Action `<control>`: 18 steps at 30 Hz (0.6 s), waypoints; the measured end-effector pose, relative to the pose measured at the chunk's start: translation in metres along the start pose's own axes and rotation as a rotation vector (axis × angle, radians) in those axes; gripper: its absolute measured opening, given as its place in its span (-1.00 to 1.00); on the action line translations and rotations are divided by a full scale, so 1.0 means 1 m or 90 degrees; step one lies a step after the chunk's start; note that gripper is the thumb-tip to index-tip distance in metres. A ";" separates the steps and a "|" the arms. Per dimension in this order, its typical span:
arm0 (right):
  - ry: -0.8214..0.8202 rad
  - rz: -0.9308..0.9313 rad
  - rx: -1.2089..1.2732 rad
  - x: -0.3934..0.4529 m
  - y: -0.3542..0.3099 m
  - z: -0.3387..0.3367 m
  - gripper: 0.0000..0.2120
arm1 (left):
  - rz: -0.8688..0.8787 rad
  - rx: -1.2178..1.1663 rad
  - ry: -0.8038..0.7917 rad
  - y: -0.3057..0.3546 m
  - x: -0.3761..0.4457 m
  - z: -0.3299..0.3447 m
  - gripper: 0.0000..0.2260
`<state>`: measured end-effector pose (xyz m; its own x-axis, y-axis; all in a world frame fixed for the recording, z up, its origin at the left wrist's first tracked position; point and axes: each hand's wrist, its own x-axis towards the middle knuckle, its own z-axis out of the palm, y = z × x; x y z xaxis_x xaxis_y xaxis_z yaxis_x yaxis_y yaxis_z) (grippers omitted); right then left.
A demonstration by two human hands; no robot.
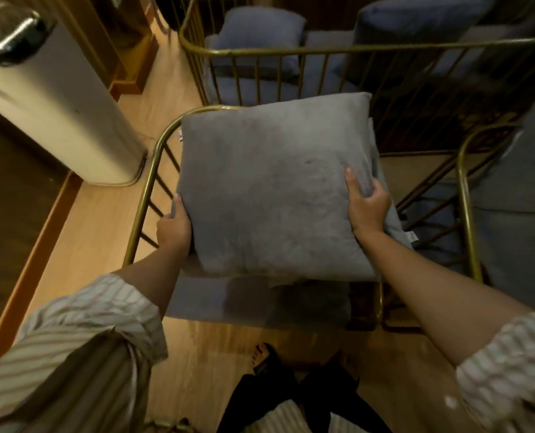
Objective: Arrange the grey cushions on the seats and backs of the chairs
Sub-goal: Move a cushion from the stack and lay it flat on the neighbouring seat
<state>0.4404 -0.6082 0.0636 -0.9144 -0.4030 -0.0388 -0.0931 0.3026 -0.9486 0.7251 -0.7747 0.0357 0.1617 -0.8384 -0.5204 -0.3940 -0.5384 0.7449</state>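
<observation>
**A:** Start at the fingers. What have they got?

**B:** The right hand [368, 207] is curled closed over the right edge of a grey cushion [272, 189], thumb lying on top, fingers wrapped over the side. The left hand [174, 228] clasps the left edge near the lower corner, thumb up along the side, fingers hidden underneath. Both hold the same cushion.

**A:** And where is that cushion?

**B:** Held flat above the near chair [141, 195], spanning from its left brass rail almost to its right rail. A second grey piece seems to be pinched under it at the right edge, but I cannot tell whether it is another cushion. Below, at the chair's front edge, a seat cushion [260, 303] already lies on the frame.

**A:** So how far along?

**B:** I judge this chair half done: seat in place, back cushion in hand and not yet set against the rear rail. The far chair [216, 51] looks finished, with a bluish-grey back cushion [260, 35] upright on its seat pad. A chair at the right edge [466, 195] holds grey padding too; its state is unclear.

**A:** Counts?

**B:** Two hands, three brass chairs at least partly visible, and a further dark cushion [416, 29] at the top right. Plus one white bin [56, 98] standing on the floor at left.
</observation>
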 end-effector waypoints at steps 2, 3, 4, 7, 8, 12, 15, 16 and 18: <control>0.038 -0.008 0.011 0.009 -0.005 -0.023 -0.65 | 0.046 0.044 -0.003 0.018 -0.009 0.014 -0.40; 0.051 -0.007 0.020 0.012 -0.008 -0.033 -0.63 | 0.065 0.064 -0.002 0.027 -0.014 0.022 -0.42; 0.062 -0.003 0.026 0.015 -0.008 -0.042 -0.63 | 0.084 0.078 -0.004 0.034 -0.018 0.028 -0.43; 0.099 0.009 0.058 0.024 -0.005 -0.082 -0.60 | 0.144 0.111 -0.027 0.052 -0.046 0.055 -0.43; 0.108 0.015 0.068 0.027 -0.003 -0.098 -0.59 | 0.157 0.123 -0.034 0.057 -0.056 0.066 -0.43; 0.163 0.029 0.071 0.042 0.013 -0.165 -0.41 | 0.183 0.159 -0.083 0.066 -0.100 0.112 -0.42; 0.187 0.043 0.067 0.053 0.031 -0.223 -0.44 | 0.218 0.172 -0.126 0.065 -0.140 0.154 -0.36; 0.196 0.049 0.067 0.057 0.038 -0.244 -0.47 | 0.230 0.170 -0.139 0.064 -0.154 0.169 -0.39; 0.214 0.060 0.072 0.067 0.051 -0.284 -0.45 | 0.246 0.162 -0.155 0.061 -0.183 0.200 -0.42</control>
<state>0.2630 -0.3743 0.1017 -0.9970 -0.0661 -0.0397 0.0242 0.2196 -0.9753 0.4907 -0.6377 0.0932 -0.2426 -0.9117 -0.3316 -0.5950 -0.1301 0.7931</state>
